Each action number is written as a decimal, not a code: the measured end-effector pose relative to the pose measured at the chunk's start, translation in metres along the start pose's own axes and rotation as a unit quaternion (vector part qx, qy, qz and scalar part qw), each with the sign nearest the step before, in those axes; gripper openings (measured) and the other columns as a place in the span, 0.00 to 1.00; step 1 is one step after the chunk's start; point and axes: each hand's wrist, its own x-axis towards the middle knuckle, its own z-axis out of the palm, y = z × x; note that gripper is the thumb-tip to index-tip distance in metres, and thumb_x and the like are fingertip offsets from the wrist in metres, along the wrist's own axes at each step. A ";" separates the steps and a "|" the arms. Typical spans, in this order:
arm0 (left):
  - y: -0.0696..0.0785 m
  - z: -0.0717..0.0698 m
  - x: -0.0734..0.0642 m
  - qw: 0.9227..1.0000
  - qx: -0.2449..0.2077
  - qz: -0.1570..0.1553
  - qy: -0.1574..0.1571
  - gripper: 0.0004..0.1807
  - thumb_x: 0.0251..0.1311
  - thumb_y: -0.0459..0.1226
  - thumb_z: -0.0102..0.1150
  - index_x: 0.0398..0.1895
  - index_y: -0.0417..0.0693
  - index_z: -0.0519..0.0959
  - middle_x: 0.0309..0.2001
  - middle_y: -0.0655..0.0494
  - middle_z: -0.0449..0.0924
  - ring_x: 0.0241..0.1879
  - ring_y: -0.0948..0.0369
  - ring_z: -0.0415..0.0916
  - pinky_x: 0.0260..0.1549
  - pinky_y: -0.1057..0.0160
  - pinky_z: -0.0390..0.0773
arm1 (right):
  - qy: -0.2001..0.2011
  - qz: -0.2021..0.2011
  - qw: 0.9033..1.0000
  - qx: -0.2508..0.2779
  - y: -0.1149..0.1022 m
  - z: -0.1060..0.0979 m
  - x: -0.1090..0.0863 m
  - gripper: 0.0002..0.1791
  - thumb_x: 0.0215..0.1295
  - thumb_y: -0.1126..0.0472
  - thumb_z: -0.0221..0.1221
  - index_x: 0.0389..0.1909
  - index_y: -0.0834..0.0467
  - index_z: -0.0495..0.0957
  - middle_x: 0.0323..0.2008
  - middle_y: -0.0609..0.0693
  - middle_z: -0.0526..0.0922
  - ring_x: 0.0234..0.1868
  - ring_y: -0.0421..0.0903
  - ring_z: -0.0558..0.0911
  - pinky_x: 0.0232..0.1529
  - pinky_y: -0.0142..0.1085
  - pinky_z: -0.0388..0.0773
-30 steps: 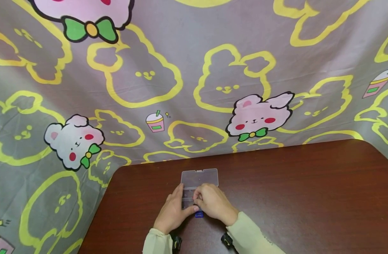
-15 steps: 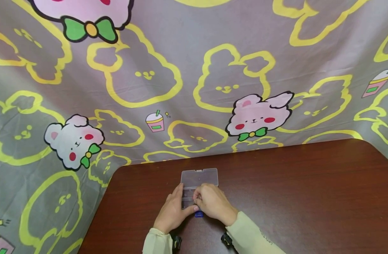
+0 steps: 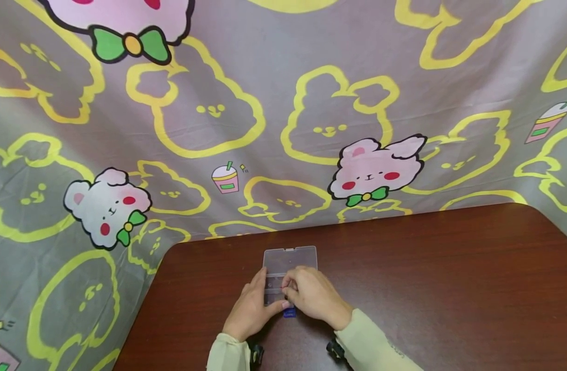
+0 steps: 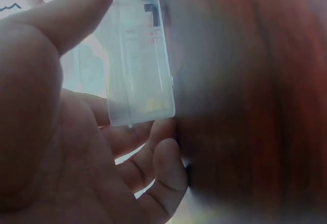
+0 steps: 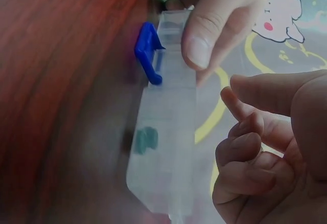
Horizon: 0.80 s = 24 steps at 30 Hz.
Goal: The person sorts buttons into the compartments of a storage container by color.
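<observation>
A small clear plastic compartment box (image 3: 274, 282) lies on the table with its lid (image 3: 290, 260) open toward the far side. On its near side a blue latch (image 5: 145, 55) hangs out. My left hand (image 3: 251, 312) holds the box, thumb over the near edge and fingers along the left end. My right hand (image 3: 313, 293) is over the box's right half, thumb and index fingertips together, the other fingers curled; I cannot tell whether a tiny piece is between them. Small coloured bits, among them a green patch (image 5: 146, 140) and a yellowish one (image 4: 153, 104), show through the walls.
The brown wooden table (image 3: 417, 283) stretches far to the right and a little to the left. A grey cloth (image 3: 274, 118) with cartoon prints hangs behind it and at both sides. Black straps with cameras sit at both wrists.
My right forearm has shifted slightly to the right, its fingertips staying over the box. The left hand keeps its hold. The head view has shifted a little.
</observation>
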 end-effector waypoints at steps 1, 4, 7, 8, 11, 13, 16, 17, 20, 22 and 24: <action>-0.001 0.000 0.000 1.000 -0.001 0.000 0.000 0.57 0.58 0.61 0.66 0.77 0.31 0.54 0.74 0.33 0.58 0.69 0.34 0.60 0.63 0.38 0.67 | 0.002 -0.001 1.000 -0.003 0.000 -0.001 0.000 0.04 0.62 0.62 0.69 0.29 0.52 0.84 0.23 0.38 0.72 0.24 0.33 0.70 0.24 0.29 0.69; -0.001 0.001 0.000 1.000 -0.004 0.000 0.002 0.59 0.58 0.62 0.66 0.78 0.33 0.52 0.74 0.36 0.58 0.68 0.37 0.62 0.63 0.40 0.68 | 0.003 -0.003 1.000 -0.010 0.000 -0.006 -0.002 0.04 0.62 0.62 0.69 0.30 0.52 0.84 0.23 0.38 0.71 0.24 0.33 0.69 0.24 0.29 0.69; -0.001 0.001 0.000 1.000 -0.013 -0.005 0.000 0.61 0.55 0.62 0.68 0.79 0.35 0.50 0.75 0.38 0.57 0.68 0.40 0.63 0.62 0.40 0.69 | 0.002 -0.002 1.000 -0.018 0.002 -0.012 -0.005 0.03 0.61 0.63 0.68 0.30 0.52 0.84 0.23 0.38 0.71 0.24 0.34 0.69 0.24 0.30 0.68; -0.001 0.001 0.000 1.000 -0.016 -0.007 -0.001 0.62 0.54 0.63 0.68 0.79 0.36 0.49 0.75 0.38 0.57 0.67 0.40 0.64 0.61 0.40 0.70 | 0.001 0.001 1.000 -0.020 0.003 -0.014 -0.006 0.03 0.62 0.63 0.68 0.31 0.52 0.84 0.24 0.38 0.71 0.24 0.35 0.69 0.24 0.30 0.68; 0.000 0.001 -0.001 1.000 -0.025 -0.015 -0.004 0.65 0.51 0.64 0.70 0.80 0.39 0.46 0.76 0.39 0.57 0.68 0.40 0.63 0.60 0.40 0.71 | 0.003 0.009 1.000 -0.028 0.006 -0.020 -0.008 0.01 0.63 0.62 0.67 0.34 0.53 0.85 0.25 0.39 0.72 0.25 0.35 0.70 0.25 0.30 0.69; 0.001 0.001 -0.001 0.999 -0.028 -0.019 -0.005 0.66 0.51 0.65 0.70 0.81 0.40 0.45 0.76 0.39 0.56 0.68 0.40 0.62 0.60 0.39 0.71 | 0.009 0.015 0.999 -0.035 0.008 -0.025 -0.011 0.03 0.63 0.60 0.68 0.36 0.54 0.85 0.26 0.39 0.73 0.25 0.36 0.70 0.25 0.30 0.69; 0.001 0.001 -0.001 0.999 -0.034 -0.031 -0.002 0.67 0.50 0.65 0.70 0.81 0.41 0.44 0.77 0.40 0.55 0.70 0.39 0.60 0.61 0.38 0.69 | 0.032 0.023 0.998 -0.045 0.012 -0.033 -0.016 0.09 0.62 0.60 0.70 0.42 0.55 0.84 0.29 0.41 0.74 0.27 0.36 0.71 0.27 0.31 0.71; 0.002 0.001 -0.001 0.999 -0.037 -0.036 0.000 0.67 0.50 0.65 0.70 0.81 0.42 0.44 0.77 0.40 0.54 0.71 0.39 0.59 0.61 0.37 0.68 | 0.040 0.024 0.998 -0.050 0.014 -0.036 -0.018 0.11 0.61 0.60 0.70 0.44 0.56 0.84 0.30 0.42 0.75 0.28 0.37 0.72 0.28 0.31 0.71; 0.003 -0.001 -0.002 0.998 -0.038 -0.050 0.013 0.65 0.51 0.65 0.70 0.81 0.43 0.45 0.78 0.41 0.52 0.72 0.38 0.57 0.62 0.36 0.67 | 0.062 0.036 0.996 -0.061 0.019 -0.047 -0.024 0.17 0.60 0.60 0.71 0.49 0.56 0.82 0.34 0.46 0.76 0.31 0.39 0.72 0.29 0.33 0.72; 0.005 -0.003 -0.003 0.997 -0.034 -0.059 0.025 0.64 0.52 0.65 0.68 0.81 0.44 0.46 0.78 0.41 0.51 0.72 0.36 0.55 0.62 0.34 0.65 | 0.076 0.039 0.993 -0.075 0.025 -0.054 -0.028 0.19 0.60 0.60 0.71 0.51 0.57 0.81 0.39 0.49 0.77 0.35 0.41 0.73 0.32 0.35 0.74; 0.007 -0.005 -0.005 0.997 -0.029 -0.069 0.035 0.63 0.54 0.66 0.66 0.82 0.45 0.46 0.79 0.40 0.49 0.72 0.32 0.53 0.62 0.31 0.64 | 0.089 0.038 0.991 -0.088 0.031 -0.062 -0.033 0.20 0.60 0.60 0.71 0.53 0.57 0.80 0.41 0.50 0.77 0.39 0.44 0.74 0.35 0.38 0.76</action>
